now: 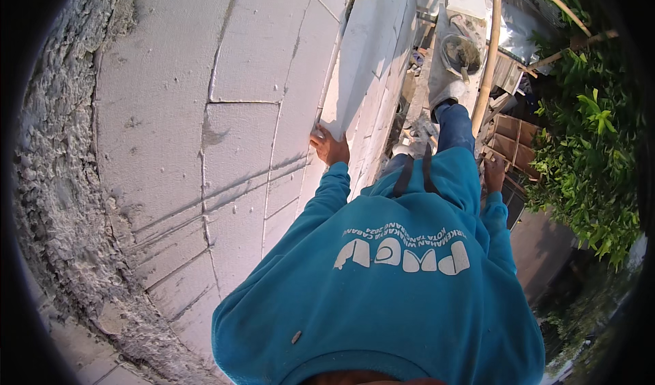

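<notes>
left hand: fingers bent against an edge of the block wall — touching, though whether they truly grip, i cannot tell; a loose or crumbling edge could let them slip.
right hand: lowered, fingers partly curled; i cannot tell whether it holds anything, so it may give little support in a stumble.
block wall: under the left hand and spreading to its left; leaning hard there could chip it, or shift a block if the joints are weak.
walkway: beyond and between the hands, narrow; a misstep could mean a fall.
bucket: beyond both hands, near the shoe — a careless toe could tip it.
bamboo pole: just beyond the right hand; may flex if leaned on.
</notes>
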`<state>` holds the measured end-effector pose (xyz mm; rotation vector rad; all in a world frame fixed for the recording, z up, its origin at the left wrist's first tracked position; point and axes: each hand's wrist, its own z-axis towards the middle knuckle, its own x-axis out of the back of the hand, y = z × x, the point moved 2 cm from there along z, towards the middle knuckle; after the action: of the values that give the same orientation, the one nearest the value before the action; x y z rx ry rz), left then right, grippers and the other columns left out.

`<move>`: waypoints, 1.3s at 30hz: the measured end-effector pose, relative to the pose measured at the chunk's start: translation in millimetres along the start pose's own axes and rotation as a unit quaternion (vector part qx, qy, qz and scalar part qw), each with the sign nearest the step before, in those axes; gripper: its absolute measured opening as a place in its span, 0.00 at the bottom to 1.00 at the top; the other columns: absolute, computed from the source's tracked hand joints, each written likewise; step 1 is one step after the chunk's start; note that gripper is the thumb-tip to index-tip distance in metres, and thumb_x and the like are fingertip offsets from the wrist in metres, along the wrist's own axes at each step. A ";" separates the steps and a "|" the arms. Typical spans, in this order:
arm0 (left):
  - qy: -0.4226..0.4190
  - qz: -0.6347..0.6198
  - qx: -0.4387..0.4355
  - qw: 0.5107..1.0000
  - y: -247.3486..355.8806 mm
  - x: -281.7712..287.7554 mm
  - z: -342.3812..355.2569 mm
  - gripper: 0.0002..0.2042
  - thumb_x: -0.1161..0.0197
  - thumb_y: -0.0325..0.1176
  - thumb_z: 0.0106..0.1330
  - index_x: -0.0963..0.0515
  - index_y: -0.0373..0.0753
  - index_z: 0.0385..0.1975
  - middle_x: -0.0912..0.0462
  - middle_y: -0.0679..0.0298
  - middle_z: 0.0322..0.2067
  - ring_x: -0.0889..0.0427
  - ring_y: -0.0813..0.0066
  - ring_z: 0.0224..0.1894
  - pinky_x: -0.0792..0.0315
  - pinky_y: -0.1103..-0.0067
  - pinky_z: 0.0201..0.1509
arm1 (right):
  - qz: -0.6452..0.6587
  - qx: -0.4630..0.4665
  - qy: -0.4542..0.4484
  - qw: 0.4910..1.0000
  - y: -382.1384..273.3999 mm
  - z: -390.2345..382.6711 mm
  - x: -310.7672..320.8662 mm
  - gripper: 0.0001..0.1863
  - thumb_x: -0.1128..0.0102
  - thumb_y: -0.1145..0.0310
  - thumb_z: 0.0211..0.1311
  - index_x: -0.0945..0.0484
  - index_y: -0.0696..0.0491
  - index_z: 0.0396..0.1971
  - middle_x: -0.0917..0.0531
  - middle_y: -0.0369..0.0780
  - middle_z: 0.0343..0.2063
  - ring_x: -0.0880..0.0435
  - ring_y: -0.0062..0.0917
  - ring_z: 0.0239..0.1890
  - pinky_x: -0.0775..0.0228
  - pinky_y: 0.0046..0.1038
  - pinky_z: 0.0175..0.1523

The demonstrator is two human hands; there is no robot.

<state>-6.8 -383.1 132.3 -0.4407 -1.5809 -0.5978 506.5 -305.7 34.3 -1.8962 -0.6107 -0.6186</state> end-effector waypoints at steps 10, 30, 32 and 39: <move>0.014 0.002 0.005 1.000 -3.0 -4.1 -1.3 0.45 0.29 0.46 0.55 0.45 0.37 0.69 0.42 0.45 0.58 0.38 0.47 0.60 0.27 0.64 0.55 | 0.107 0.127 -0.066 0.984 -190.2 97.7 -28.6 0.25 0.38 0.65 0.61 0.29 0.59 0.56 0.15 0.44 0.40 0.17 0.28 0.39 0.26 0.31 0.45; -0.022 -0.024 0.073 0.997 9.6 11.0 5.1 0.43 0.26 0.44 0.51 0.39 0.39 0.67 0.40 0.45 0.59 0.38 0.44 0.62 0.29 0.60 0.58 | 0.207 -0.026 -0.306 0.929 -431.4 174.7 -264.9 0.45 0.40 0.48 0.62 0.51 0.51 0.72 0.35 0.48 0.65 0.26 0.39 0.59 0.21 0.38 0.51; -0.001 -0.014 0.062 0.998 6.7 7.0 5.5 0.42 0.25 0.43 0.51 0.38 0.39 0.66 0.39 0.46 0.58 0.37 0.45 0.61 0.29 0.60 0.57 | 0.241 -0.053 -0.329 0.911 -438.8 172.3 -272.0 0.46 0.39 0.52 0.63 0.56 0.49 0.73 0.38 0.46 0.67 0.27 0.38 0.59 0.19 0.40 0.48; -0.003 -0.031 0.070 0.997 12.2 5.1 5.2 0.41 0.23 0.39 0.49 0.36 0.40 0.64 0.39 0.52 0.58 0.35 0.48 0.60 0.28 0.61 0.56 | 0.275 -0.028 -0.336 0.900 -434.9 171.8 -288.3 0.46 0.37 0.61 0.64 0.58 0.47 0.74 0.38 0.43 0.67 0.25 0.36 0.57 0.17 0.39 0.44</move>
<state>-4.0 -370.7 138.6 -0.2898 -1.6358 -0.5299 33.3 -29.0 70.4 -2.2006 -0.4370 0.4143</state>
